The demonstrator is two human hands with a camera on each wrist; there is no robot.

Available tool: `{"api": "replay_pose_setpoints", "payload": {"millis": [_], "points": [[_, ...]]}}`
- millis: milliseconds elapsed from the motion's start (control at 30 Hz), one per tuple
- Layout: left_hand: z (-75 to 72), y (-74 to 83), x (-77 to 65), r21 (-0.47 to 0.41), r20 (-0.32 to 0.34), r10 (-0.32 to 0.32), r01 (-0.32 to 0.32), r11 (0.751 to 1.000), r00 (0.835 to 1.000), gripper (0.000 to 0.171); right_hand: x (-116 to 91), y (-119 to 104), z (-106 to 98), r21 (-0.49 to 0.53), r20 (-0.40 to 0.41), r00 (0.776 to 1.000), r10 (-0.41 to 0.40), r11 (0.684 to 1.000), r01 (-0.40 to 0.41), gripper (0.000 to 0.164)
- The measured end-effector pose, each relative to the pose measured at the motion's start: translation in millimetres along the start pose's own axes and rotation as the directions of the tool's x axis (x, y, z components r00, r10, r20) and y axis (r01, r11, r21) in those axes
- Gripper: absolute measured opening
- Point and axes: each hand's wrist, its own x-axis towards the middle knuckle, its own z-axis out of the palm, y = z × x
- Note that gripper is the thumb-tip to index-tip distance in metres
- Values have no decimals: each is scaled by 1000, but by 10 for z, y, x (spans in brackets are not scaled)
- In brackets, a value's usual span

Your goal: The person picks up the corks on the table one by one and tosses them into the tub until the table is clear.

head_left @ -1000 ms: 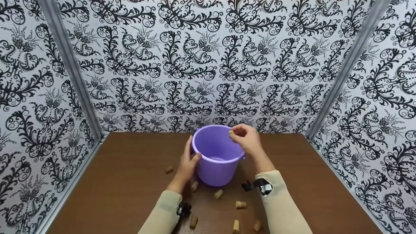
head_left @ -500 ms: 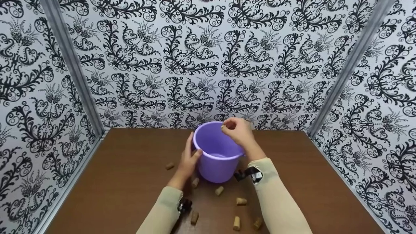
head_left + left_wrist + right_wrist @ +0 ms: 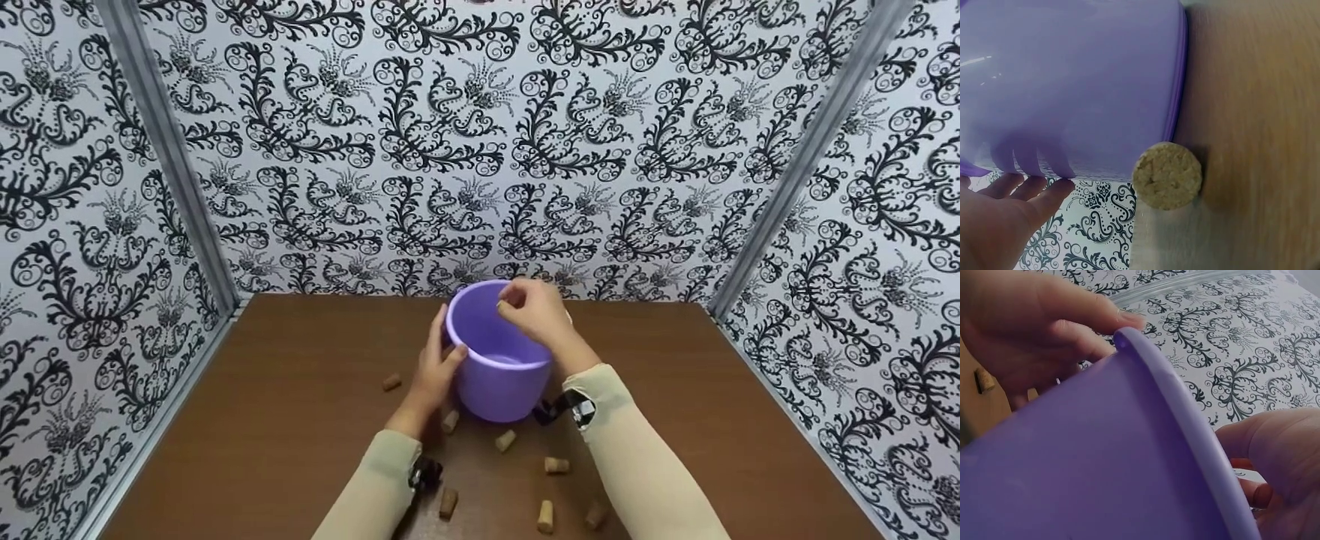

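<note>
A purple bucket point(image 3: 502, 386) stands upright on the brown table, its wide mouth facing up. My left hand point(image 3: 435, 371) grips it from the left, thumb at the rim and fingers along the outer wall. Over the bucket's mouth, my right hand point(image 3: 536, 311) pinches something small with a pale tip at the thumb, a cork by the earlier frames; most of it is hidden. The right wrist view shows the right hand point(image 3: 1286, 461) behind the bucket rim point(image 3: 1185, 422), its fingertips covered. Beside the bucket base, one cork point(image 3: 1167, 176) shows its round end in the left wrist view.
Several corks lie scattered on the table point(image 3: 300, 420): one cork point(image 3: 391, 382) left of the bucket, another cork point(image 3: 505, 440) in front, and more nearer the front edge, such as a pale cork point(image 3: 545, 517). Patterned walls point(image 3: 465, 150) enclose the back and sides.
My right hand has moved left, from the bucket's right rim to over its mouth, still pinching. The left hand keeps its grip on the bucket. The view has tilted slightly.
</note>
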Motion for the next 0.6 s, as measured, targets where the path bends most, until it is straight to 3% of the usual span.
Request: {"api": "replay_pose_setpoints", "payload": {"millis": [233,433,600], "points": [[-28,3,-19,24,-22,-16,17,1000,1000,79,-30,19,59,2,15,1000,22,1000,-22,25],[-20,-6,-8,39,-11,-29,30,999,1000,80,-55,65,66,-54,-42,998,48,997,-50,25],[20,-5,5,-16,13,-8,9,1000,1000,80,-103,84,20,-64,-98,995,32,997,-39,22]]}}
